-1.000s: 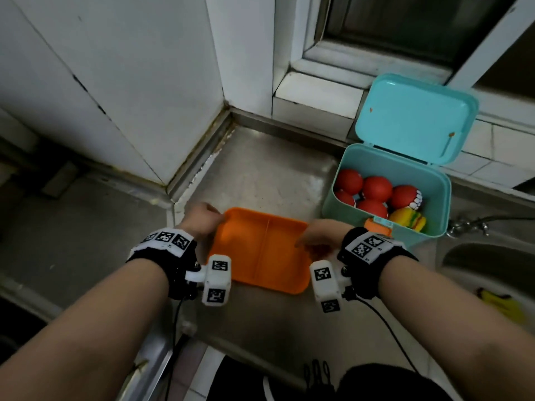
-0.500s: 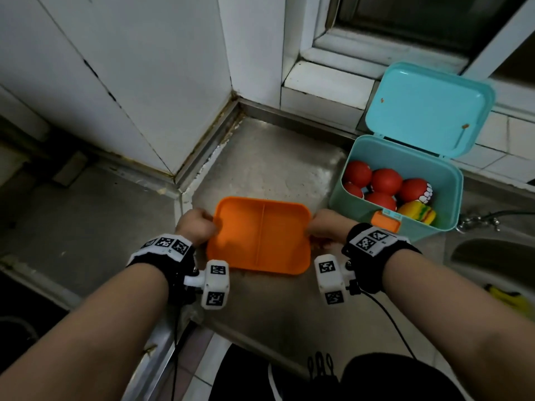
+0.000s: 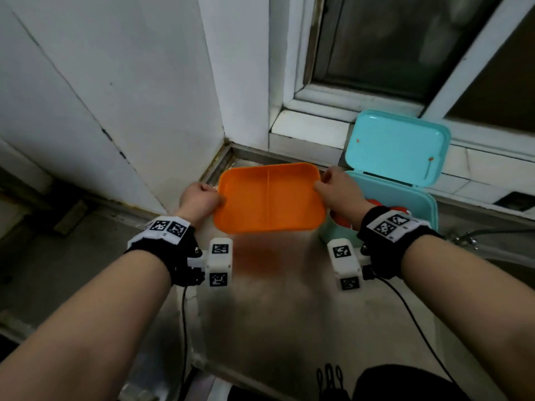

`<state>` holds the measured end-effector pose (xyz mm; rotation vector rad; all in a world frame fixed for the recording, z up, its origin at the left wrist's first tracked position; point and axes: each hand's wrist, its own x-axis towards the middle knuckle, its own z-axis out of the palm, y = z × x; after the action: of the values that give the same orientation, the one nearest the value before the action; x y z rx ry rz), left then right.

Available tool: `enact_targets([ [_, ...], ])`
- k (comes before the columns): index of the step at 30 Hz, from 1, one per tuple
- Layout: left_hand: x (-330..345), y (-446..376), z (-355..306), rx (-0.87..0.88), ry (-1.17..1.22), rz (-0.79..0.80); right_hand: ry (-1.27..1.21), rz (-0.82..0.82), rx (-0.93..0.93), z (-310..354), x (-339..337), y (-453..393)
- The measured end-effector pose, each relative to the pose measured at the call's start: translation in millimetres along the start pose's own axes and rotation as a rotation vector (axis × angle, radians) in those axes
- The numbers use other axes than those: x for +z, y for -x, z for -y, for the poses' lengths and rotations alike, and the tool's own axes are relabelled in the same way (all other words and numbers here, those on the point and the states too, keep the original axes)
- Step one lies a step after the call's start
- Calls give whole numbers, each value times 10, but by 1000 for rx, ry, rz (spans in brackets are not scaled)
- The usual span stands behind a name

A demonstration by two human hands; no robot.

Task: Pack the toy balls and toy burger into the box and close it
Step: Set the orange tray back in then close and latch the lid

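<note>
Left hand (image 3: 201, 199) grips tray (image 3: 269, 198) at its left short edge; we hold it off counter (image 3: 260, 299), nearly level. Tray's long axis runs left-right between our hands. Right hand (image 3: 337, 191) pinches right short edge, above box's (image 3: 417, 204) near-left corner. Box lies right of tray, just beside it, lid (image 3: 398, 146) up against sill. Balls (image 3: 373, 202) inside, mostly hidden by our right wrist; burger not visible. We judge tray must shift right and drop into box; right hand nearer.
</note>
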<state>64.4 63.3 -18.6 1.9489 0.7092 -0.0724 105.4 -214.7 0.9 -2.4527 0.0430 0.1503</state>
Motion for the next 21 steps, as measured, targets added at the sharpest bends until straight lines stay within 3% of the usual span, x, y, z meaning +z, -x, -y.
enact_targets([
  [6,65,0,-264,67,31,41,-36,-123,-3,-58,-139,-111],
  [21,148,102,-224,68,-58,79,-21,-88,24,-403,-115,-68],
])
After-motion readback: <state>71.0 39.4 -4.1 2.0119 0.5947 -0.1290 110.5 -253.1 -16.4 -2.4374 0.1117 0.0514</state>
